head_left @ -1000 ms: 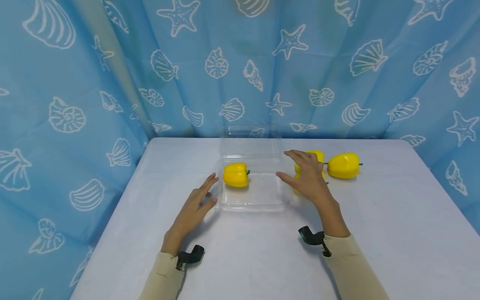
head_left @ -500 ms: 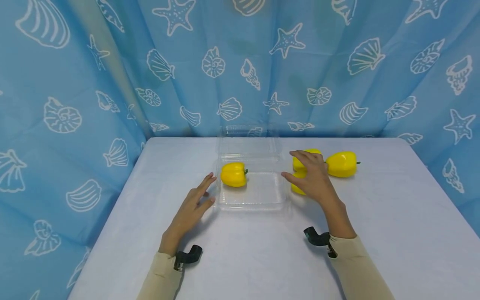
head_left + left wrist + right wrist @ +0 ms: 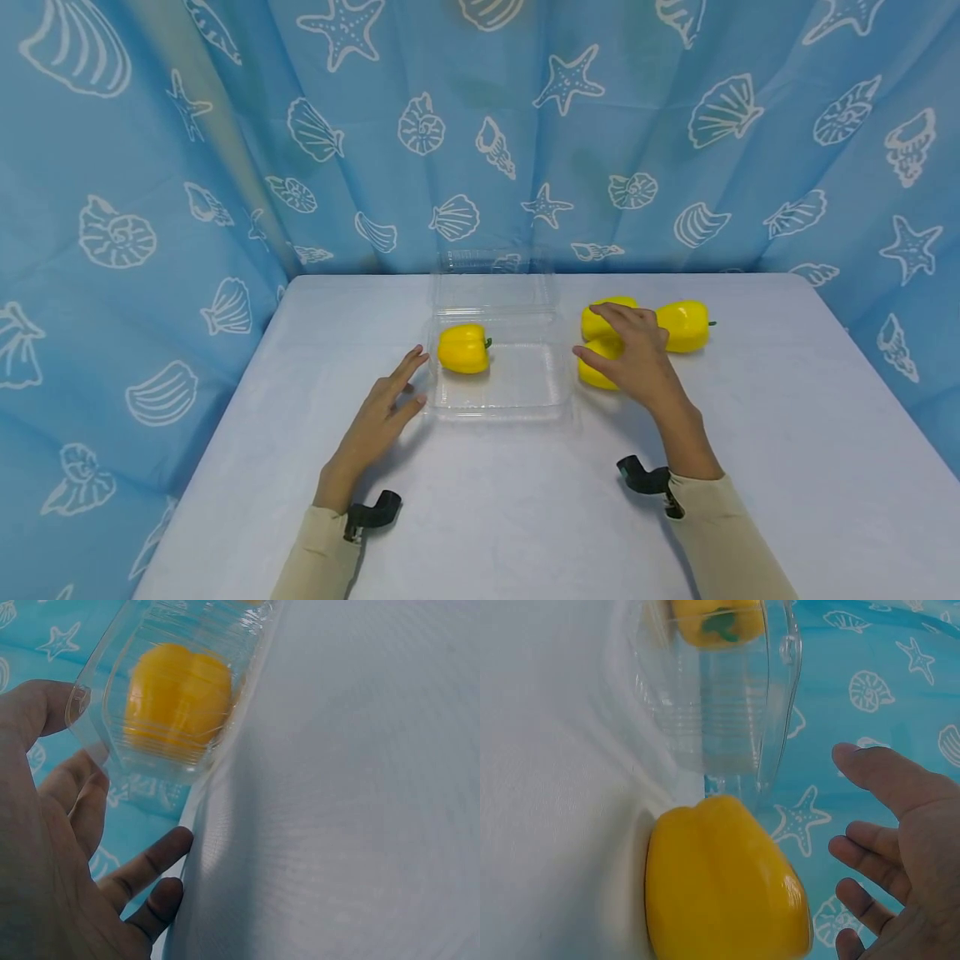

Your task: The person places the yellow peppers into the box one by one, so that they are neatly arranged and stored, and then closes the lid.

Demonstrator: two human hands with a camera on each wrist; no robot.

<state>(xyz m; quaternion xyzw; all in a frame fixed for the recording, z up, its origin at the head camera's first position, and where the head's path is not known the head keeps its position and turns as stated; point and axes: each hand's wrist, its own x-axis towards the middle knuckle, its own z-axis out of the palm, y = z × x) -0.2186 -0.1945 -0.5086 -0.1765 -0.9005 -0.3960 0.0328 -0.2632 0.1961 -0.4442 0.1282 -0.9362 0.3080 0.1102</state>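
A yellow bell pepper [image 3: 463, 349] with a green stem lies on its side in the left part of a clear plastic clamshell container [image 3: 525, 406], whose lid is raised at the back. My left hand [image 3: 375, 425] is at the container's left side, fingers relaxed and fingertips right at its rim; in the left wrist view the thumb [image 3: 52, 709] overlaps the clear edge. Above the loose peppers, my right hand [image 3: 630, 350] has its thumb and fingers spread, holding nothing. Nearest below it is a yellow bell pepper [image 3: 720, 892], partly hidden by the hand in the head view.
Behind that pepper is another yellow bell pepper [image 3: 592, 321], and a further yellow bell pepper [image 3: 684, 327] lies to the right of the hand. All stand on a white-covered table [image 3: 495, 500]. A blue curtain [image 3: 480, 125] with shell prints hangs behind the table's back edge.
My right hand has moved right, away from the container's right side, over the loose peppers, showing more of the near one. My left hand stays by the container. The head view has shifted slightly.
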